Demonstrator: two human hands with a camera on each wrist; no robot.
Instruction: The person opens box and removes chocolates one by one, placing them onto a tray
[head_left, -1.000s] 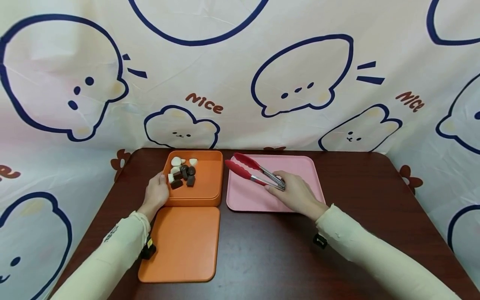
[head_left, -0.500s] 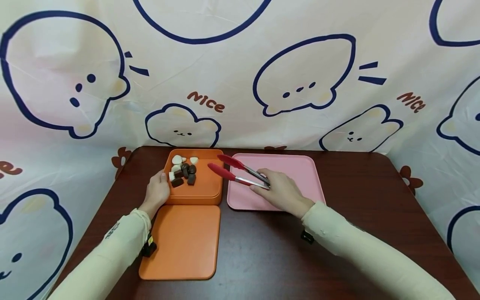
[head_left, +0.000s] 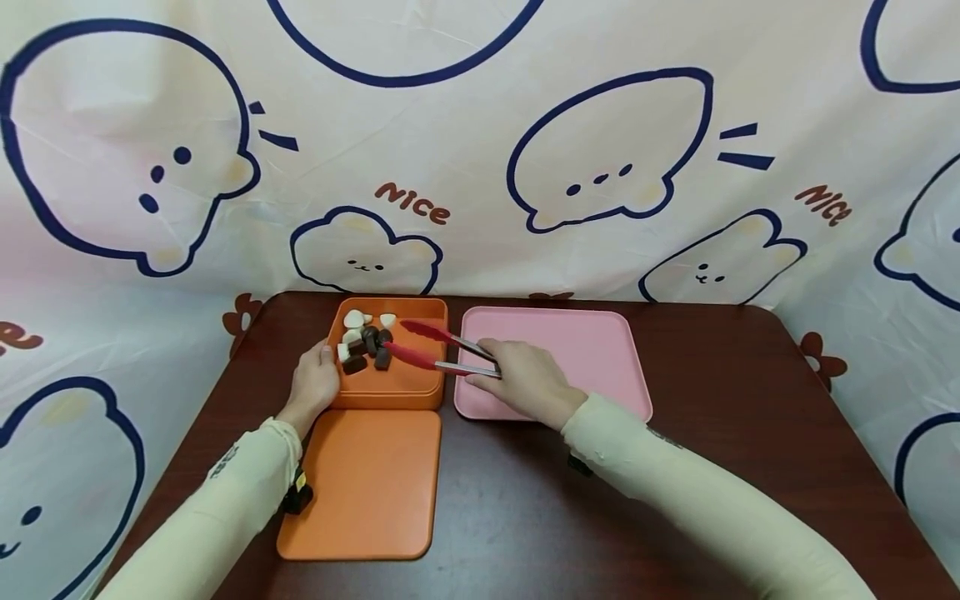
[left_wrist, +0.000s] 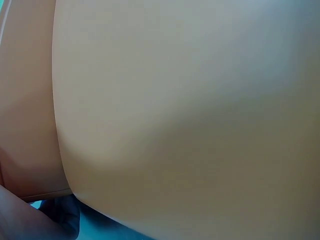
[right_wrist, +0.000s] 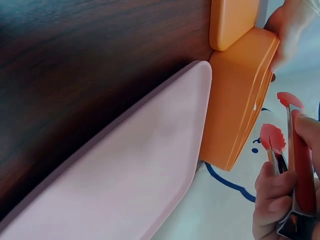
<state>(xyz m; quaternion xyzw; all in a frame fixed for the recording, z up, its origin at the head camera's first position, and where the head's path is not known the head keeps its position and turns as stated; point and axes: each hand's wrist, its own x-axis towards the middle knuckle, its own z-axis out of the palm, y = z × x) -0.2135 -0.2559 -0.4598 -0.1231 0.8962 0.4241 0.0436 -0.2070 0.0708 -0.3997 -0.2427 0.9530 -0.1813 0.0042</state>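
While the right hand (head_left: 528,382) grips spread tongs (head_left: 416,357) over the orange box (head_left: 386,402) — left hand (head_left: 313,385) gripping its side — a low sweep could scatter dark pieces (head_left: 382,359).

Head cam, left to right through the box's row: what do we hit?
Left hand → orange box → tongs → right hand. Pink tray left out: the right hand overlaps it.
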